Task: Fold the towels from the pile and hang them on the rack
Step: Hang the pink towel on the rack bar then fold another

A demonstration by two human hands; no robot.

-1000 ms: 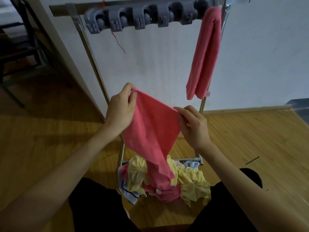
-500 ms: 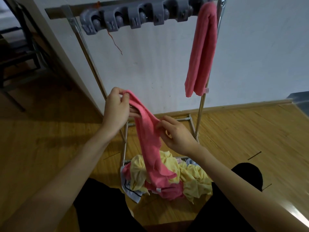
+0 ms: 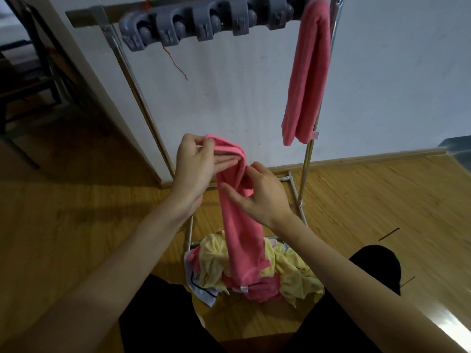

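Note:
A pink towel [image 3: 242,233] hangs in a narrow folded strip in front of me. My left hand [image 3: 195,165] pinches its top end between thumb and fingers. My right hand [image 3: 260,197] grips the strip just below, thumb and fingers curled round it. The strip's lower end reaches down to the pile [image 3: 288,273] of yellow, pink and white towels on the floor between my knees. A second pink towel [image 3: 307,72] hangs folded over the right end of the metal rack [image 3: 137,90].
A grey row of clips [image 3: 204,21] is fixed along the rack's top bar, with a red thread dangling. The white wall stands behind. Wooden floor spreads on both sides. A dark chair [image 3: 28,80] stands at the far left. My dark-clad knees frame the pile.
The towel, held spread wide between both hands a second ago, is now gathered into a narrow strip. My right hand has moved left, close under my left hand.

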